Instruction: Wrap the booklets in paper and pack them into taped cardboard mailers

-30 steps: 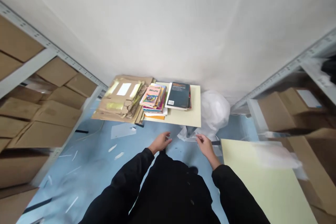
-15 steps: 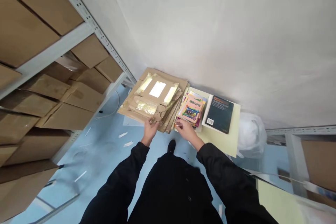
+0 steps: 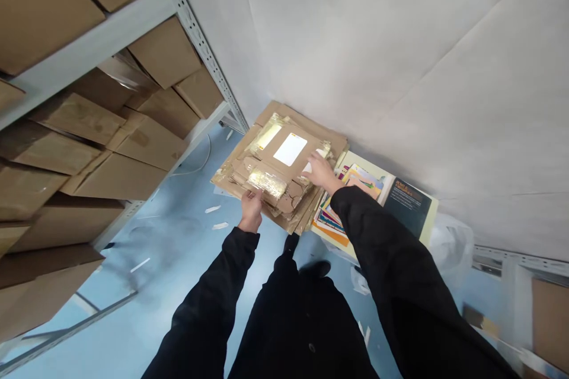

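Note:
A stack of flattened cardboard boxes (image 3: 275,174), some bound with shiny clear tape and bearing white labels, lies in front of me by the wall. My left hand (image 3: 252,208) is closed on its near left edge, with the thumb on top. At the right side of the stack, my right hand (image 3: 322,172) curls its fingers over the top cardboard piece, partly covering a white label. Colourful thin books (image 3: 331,222) lie against the stack's right side, partly under my right sleeve. A dark book (image 3: 409,206) is farther right.
A metal shelf (image 3: 133,23) loaded with brown cartons (image 3: 120,174) rises on the left. The pale wall (image 3: 377,53) stands behind the stack. A white plastic bag (image 3: 451,243) sits right of the books. Paper scraps (image 3: 220,226) lie on the blue floor (image 3: 178,260).
My right hand has moved from the near corner by the books up onto the cardboard's right side. My left hand stays at the near edge. The view has shifted.

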